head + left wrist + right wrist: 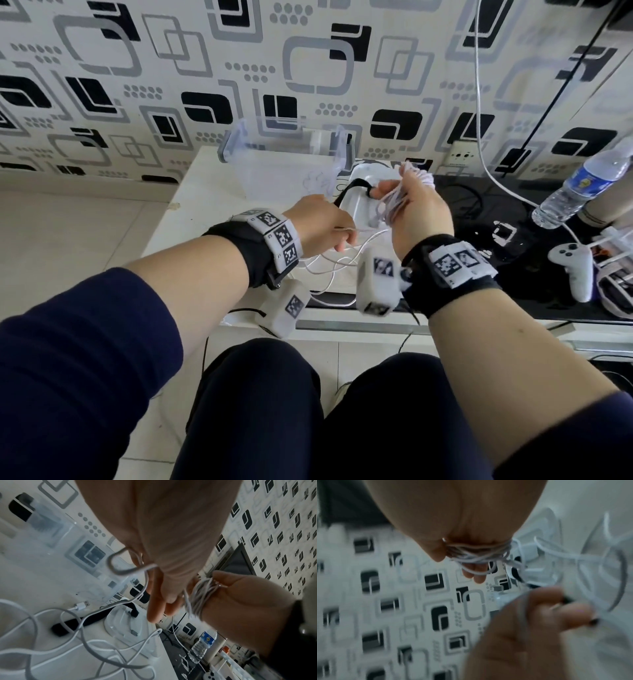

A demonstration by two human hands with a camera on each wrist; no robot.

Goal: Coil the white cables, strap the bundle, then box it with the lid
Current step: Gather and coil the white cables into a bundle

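Note:
My right hand (416, 209) is raised over the white table (178, 233), with a coil of white cable (397, 202) wound around its fingers; the right wrist view shows the same coil (479, 557) around them. My left hand (327, 228) sits just left of it and pinches the loose run of the cable (120, 566). More slack cable (68, 649) lies tangled on the table, with a USB plug (80, 605) at one end. The clear box (274, 168) stands at the back. A white lid (359, 205) lies beside it, a black strap (85, 620) resting across it.
To the right, a black glass surface (479, 274) carries a water bottle (582, 185), a white game controller (572, 267) and dark wires. Another white cable (479, 102) hangs down the patterned wall near a socket (462, 156). My knees are below the table edge.

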